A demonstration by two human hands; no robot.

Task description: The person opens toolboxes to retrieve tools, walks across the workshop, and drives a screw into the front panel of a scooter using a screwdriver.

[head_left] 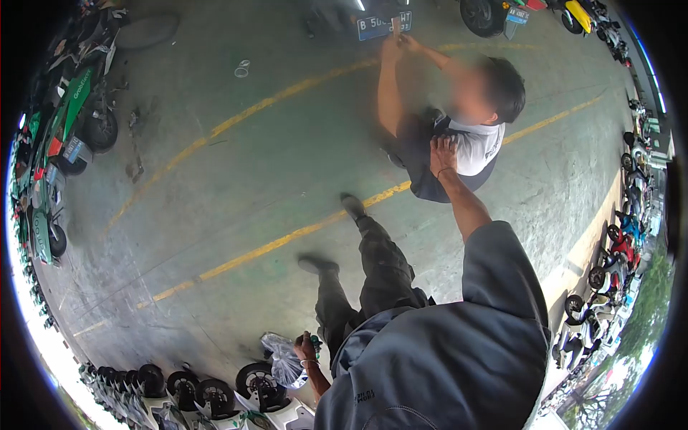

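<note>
My right hand [443, 155] rests with its fingers laid out on the upper body of a crouching person [479, 149] in a white and dark shirt. Low in the view, my left hand [307, 348] is closed beside a clear plastic bag [284, 362] and appears to grip it. Something small and greenish shows by those fingers, too blurred to name. The crouching person's hands hold a small flat object [395, 29] in front of a number plate [385, 26], partly covering it.
Yellow lines [276, 249] cross the grey-green floor [236, 179]. A green motorbike [79, 100] stands at the left, and a row of motorbikes [197, 394] lines the bottom left. More motorbikes [623, 247] stand along the right. A small clear item [242, 69] lies on the floor.
</note>
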